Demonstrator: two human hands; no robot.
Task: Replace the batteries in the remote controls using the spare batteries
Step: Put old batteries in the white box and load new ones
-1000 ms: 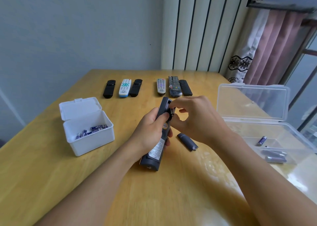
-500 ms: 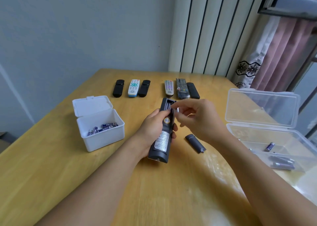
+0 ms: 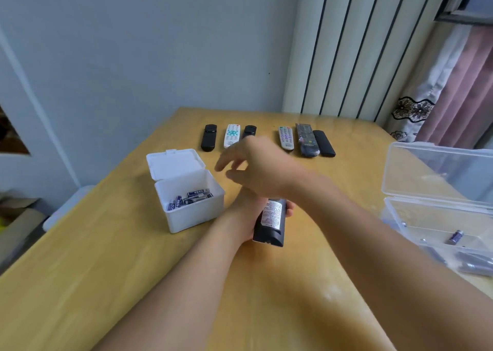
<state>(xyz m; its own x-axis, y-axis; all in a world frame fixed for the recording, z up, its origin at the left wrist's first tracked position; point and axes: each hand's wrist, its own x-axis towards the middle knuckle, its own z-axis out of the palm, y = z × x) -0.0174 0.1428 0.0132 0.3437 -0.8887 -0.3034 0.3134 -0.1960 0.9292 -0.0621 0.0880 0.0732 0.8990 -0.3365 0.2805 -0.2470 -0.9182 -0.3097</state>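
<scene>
Centre frame: left hand (image 3: 246,212) grips dark remote (image 3: 270,221). Right hand (image 3: 256,168), blurred, fingers spread, holds nothing, just right of white battery box (image 3: 186,190), above the remote.

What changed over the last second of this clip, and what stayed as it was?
The right hand left the battery bay of the dark remote and swung left across the left arm toward the white box of spare batteries, fingers loosely spread and blurred. The left hand kept its grip on the remote. The six remotes at the back and the clear box stayed put.
</scene>
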